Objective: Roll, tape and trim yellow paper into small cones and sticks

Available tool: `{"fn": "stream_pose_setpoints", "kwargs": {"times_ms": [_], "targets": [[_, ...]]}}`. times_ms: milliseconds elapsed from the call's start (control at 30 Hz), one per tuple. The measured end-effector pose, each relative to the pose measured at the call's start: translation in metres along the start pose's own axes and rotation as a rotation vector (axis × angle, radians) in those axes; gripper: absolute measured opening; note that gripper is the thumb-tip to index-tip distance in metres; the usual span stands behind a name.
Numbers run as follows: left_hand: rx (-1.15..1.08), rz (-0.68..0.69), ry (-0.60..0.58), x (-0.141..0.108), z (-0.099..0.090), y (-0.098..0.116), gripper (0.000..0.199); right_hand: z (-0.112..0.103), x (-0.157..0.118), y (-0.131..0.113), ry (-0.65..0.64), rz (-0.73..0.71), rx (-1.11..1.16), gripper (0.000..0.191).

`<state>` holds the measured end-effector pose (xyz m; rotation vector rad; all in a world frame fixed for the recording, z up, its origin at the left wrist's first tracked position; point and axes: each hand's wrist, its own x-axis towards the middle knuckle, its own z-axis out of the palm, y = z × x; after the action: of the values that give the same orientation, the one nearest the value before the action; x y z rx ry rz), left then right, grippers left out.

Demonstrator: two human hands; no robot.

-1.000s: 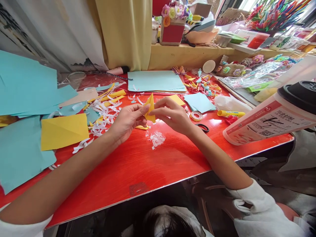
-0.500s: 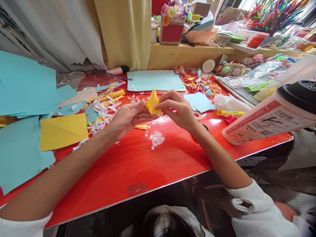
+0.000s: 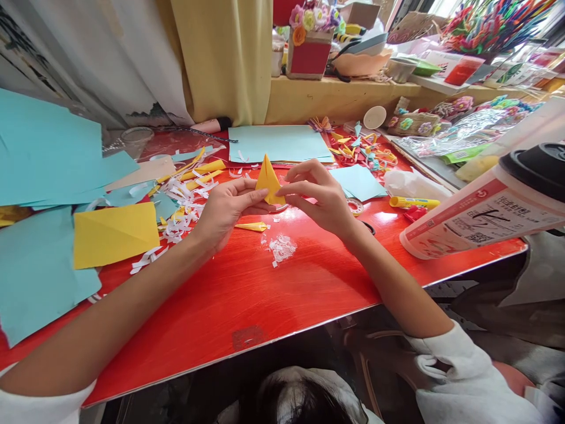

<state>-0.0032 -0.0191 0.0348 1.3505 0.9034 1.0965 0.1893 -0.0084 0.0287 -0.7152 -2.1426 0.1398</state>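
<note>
A piece of folded yellow paper (image 3: pixel 267 179), shaped like a pointed triangle, is held upright above the red table. My left hand (image 3: pixel 229 209) pinches its lower left part, thumb on the near face and fingers behind. At its lower right edge, the thumb and index finger of my right hand (image 3: pixel 315 194) close on the paper. Under the hands lies a narrow folded yellow paper piece (image 3: pixel 251 226), and nearer to me a small heap of white paper bits (image 3: pixel 282 248).
Blue sheets (image 3: pixel 48 153) and a yellow sheet (image 3: pixel 117 235) lie left, beside white paper shreds (image 3: pixel 179 227). A blue paper stack (image 3: pixel 278 143) is at the back. Rightward are a yellow marker (image 3: pixel 414 202), a tape roll (image 3: pixel 354 206) and a large lidded cup (image 3: pixel 481 206).
The folded yellow paper has turned to show a flatter, wider face and shifted slightly left. My left thumb has come round onto its front; my right hand has barely moved.
</note>
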Motion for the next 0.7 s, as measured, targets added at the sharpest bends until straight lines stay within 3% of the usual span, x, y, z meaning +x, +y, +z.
{"fn": "stream_pose_setpoints", "kwargs": {"times_ms": [367,533,700], "targets": [[0.143,0.113,-0.011,-0.004,0.004,-0.003,0.032,0.006,0.000,0.002,0.009,-0.019,0.071,0.008],[0.248,0.151,-0.027,-0.003,0.002,-0.005,0.024,0.011,0.000,0.002,0.028,0.026,0.081,0.007],[0.283,0.122,-0.065,-0.002,0.002,-0.004,0.029,0.015,0.000,0.000,0.012,0.113,0.092,0.006]]}}
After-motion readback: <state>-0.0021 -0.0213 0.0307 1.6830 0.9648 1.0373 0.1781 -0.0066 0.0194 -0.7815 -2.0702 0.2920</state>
